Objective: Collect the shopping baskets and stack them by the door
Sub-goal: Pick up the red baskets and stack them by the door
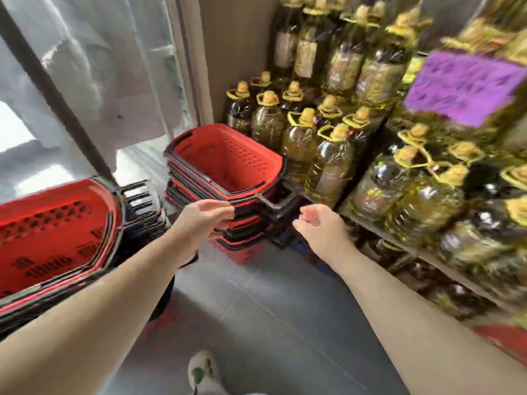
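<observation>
Stack of nested red baskets beside amber oil bottles.

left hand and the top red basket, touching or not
Cannot tell. In the head view the left hand reaches to the near rim of the top red basket, but blur and the single angle hide any contact or gap.

I record the stacked baskets as red moulded plastic, perforated, with black plastic handles. The oil bottles are clear glossy plastic. The floor is smooth grey tile. The purple sign is possibly paper; the view is blurred.
</observation>
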